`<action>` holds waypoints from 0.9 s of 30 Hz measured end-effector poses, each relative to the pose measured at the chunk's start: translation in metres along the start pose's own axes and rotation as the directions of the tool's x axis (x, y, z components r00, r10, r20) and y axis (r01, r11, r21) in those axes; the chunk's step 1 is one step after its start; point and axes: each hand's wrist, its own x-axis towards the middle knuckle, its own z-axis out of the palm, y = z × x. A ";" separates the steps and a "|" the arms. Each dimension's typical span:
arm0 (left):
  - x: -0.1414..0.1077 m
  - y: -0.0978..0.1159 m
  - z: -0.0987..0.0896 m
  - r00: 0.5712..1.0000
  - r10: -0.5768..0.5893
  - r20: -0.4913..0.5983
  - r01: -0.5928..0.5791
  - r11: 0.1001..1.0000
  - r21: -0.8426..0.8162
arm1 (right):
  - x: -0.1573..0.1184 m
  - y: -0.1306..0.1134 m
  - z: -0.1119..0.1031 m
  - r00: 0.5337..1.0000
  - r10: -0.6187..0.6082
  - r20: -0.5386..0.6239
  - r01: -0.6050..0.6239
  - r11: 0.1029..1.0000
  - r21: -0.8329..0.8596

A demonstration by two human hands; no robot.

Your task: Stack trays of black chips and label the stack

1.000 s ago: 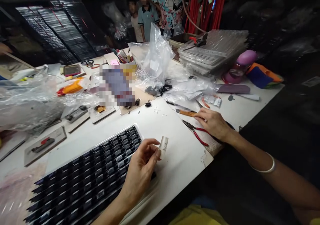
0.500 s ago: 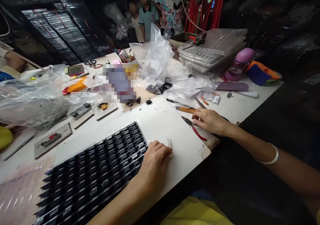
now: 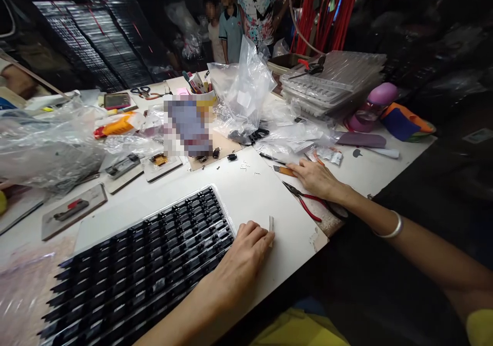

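Note:
My left hand rests on the white table beside the right end of a tray filled with rows of small black plastic parts. Its thumb and fingers pinch a short, narrow translucent strip that stands up from them. Farther right, my right hand reaches down to a craft knife with an orange-brown handle, fingertips closed at the handle's end. Just below this hand lie red-handled pliers, their jaws pointing away to the left.
Small fixture boards and plastic bags lie on the left. Behind are a pen holder, a large clear bag and stacked clear trays. A purple bottle stands right. Several people stand beyond the table.
My right hand has moved slightly left and away from me, from above the pliers onto the knife handle, covering the grey pointed blade nearby. My left hand still pinches the strip. The view has shifted a little.

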 end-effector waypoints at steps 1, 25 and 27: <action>0.001 0.003 -0.003 0.999 -0.015 0.048 0.013 0.999 0.033 | 0.004 0.002 0.001 1.000 0.023 -0.010 -0.023 1.000 -0.009; -0.005 0.000 0.007 0.995 -0.094 0.035 0.070 0.899 0.432 | -0.031 -0.029 -0.035 1.000 -0.024 -0.017 0.030 0.807 0.589; -0.005 0.001 0.008 0.995 -0.092 0.046 0.064 0.904 0.422 | -0.059 -0.042 -0.019 1.000 0.000 -0.011 0.010 0.489 0.872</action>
